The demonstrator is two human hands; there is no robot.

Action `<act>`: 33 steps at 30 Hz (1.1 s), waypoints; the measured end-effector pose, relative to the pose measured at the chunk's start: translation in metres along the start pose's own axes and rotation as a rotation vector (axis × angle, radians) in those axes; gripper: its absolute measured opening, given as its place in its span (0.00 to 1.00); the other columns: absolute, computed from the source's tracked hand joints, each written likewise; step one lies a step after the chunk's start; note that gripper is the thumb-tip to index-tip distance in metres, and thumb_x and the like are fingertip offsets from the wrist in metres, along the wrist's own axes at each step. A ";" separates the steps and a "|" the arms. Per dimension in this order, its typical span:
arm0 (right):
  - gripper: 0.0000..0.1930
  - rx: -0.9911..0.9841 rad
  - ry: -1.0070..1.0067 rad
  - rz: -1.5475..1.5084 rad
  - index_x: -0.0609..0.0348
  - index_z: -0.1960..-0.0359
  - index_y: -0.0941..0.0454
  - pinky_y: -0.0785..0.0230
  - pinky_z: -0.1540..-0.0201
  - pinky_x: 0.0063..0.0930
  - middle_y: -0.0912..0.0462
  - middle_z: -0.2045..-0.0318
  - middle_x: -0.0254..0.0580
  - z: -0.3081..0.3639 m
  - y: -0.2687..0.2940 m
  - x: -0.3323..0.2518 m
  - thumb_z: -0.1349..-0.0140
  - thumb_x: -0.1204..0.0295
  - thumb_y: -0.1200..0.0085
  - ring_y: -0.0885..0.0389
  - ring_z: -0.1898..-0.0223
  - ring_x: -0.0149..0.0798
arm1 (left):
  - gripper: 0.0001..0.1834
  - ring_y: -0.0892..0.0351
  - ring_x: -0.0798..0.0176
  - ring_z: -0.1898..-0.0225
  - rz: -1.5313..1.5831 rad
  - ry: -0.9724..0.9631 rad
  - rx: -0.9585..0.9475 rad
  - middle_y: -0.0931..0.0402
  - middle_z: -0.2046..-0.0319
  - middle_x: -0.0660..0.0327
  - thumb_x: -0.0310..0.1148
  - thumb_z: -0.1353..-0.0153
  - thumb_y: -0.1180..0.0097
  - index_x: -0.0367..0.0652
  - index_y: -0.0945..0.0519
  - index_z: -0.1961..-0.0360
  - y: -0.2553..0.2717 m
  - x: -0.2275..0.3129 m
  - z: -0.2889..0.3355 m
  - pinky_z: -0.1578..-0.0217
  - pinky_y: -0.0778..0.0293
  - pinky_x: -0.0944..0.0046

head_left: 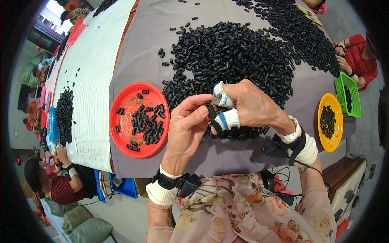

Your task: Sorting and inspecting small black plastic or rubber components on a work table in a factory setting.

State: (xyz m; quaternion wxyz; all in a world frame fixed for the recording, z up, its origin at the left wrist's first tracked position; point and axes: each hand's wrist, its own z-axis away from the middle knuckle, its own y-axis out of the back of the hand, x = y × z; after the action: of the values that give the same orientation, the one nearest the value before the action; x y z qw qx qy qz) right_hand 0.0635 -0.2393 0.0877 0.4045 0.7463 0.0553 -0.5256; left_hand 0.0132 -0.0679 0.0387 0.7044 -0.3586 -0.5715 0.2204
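My left hand (184, 127) pinches a small black plastic cylinder (211, 110) between thumb and fingertips, above the near edge of the pile. Close against it is my right hand (255, 105), fingers curled in, with white cloth sleeves (227, 120) on two digits. A thin greyish thing (217, 99) shows at the right fingertips; its kind is too small to make out. Beyond both hands spreads a big heap of similar black parts (231, 52). To the left, a red plate (117, 133) holds many loose black parts.
A yellow plate (336, 137) and a green basket (354, 95), both with black parts, stand at the right. One person (360, 56) sits at the far right, another (60, 182) at lower left. A white-covered table (97, 60) adjoins on the left. Cables hang below the table.
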 end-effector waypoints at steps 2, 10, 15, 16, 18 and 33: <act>0.21 -0.004 0.015 -0.003 0.67 0.76 0.28 0.35 0.77 0.33 0.25 0.83 0.49 -0.001 -0.001 0.001 0.57 0.60 0.36 0.26 0.82 0.45 | 0.12 0.24 0.67 0.63 0.000 -0.009 0.002 0.24 0.62 0.58 0.25 0.43 0.47 0.35 0.25 0.57 0.001 -0.001 0.000 0.61 0.26 0.66; 0.22 -0.047 -0.025 0.012 0.69 0.79 0.29 0.35 0.78 0.34 0.26 0.84 0.52 -0.002 -0.004 0.003 0.58 0.60 0.35 0.25 0.82 0.47 | 0.13 0.25 0.67 0.63 -0.037 -0.008 0.001 0.24 0.63 0.58 0.25 0.43 0.47 0.34 0.25 0.57 0.002 -0.001 0.000 0.60 0.27 0.66; 0.21 -0.035 -0.003 0.015 0.68 0.79 0.29 0.35 0.78 0.35 0.26 0.85 0.51 -0.002 -0.006 0.004 0.58 0.60 0.36 0.25 0.82 0.48 | 0.12 0.25 0.69 0.63 -0.047 -0.013 0.013 0.24 0.63 0.59 0.25 0.44 0.46 0.34 0.25 0.57 0.002 -0.001 0.000 0.61 0.27 0.68; 0.21 -0.042 -0.013 0.024 0.68 0.79 0.29 0.35 0.77 0.35 0.26 0.85 0.51 -0.002 -0.006 0.004 0.57 0.60 0.36 0.25 0.82 0.48 | 0.12 0.25 0.69 0.63 -0.047 -0.013 0.014 0.24 0.63 0.59 0.25 0.44 0.46 0.34 0.25 0.57 0.002 -0.001 0.001 0.61 0.27 0.68; 0.21 -0.043 -0.012 0.024 0.68 0.79 0.30 0.35 0.77 0.35 0.26 0.85 0.51 -0.001 -0.006 0.005 0.57 0.60 0.36 0.25 0.82 0.48 | 0.12 0.25 0.69 0.63 -0.051 -0.005 0.020 0.24 0.63 0.59 0.24 0.44 0.46 0.34 0.25 0.57 0.002 -0.001 0.001 0.61 0.27 0.68; 0.20 -0.073 0.013 0.050 0.68 0.78 0.30 0.35 0.76 0.38 0.25 0.83 0.53 -0.001 -0.009 0.010 0.53 0.60 0.39 0.24 0.79 0.53 | 0.11 0.25 0.69 0.63 -0.095 -0.033 0.029 0.24 0.63 0.59 0.24 0.44 0.46 0.34 0.24 0.59 0.002 -0.001 0.001 0.59 0.28 0.69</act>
State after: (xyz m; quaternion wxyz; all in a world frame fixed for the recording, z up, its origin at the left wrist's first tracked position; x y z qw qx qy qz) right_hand 0.0643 -0.2360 0.0745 0.4439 0.7357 0.0585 -0.5082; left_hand 0.0124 -0.0672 0.0364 0.7095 -0.3172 -0.5965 0.2007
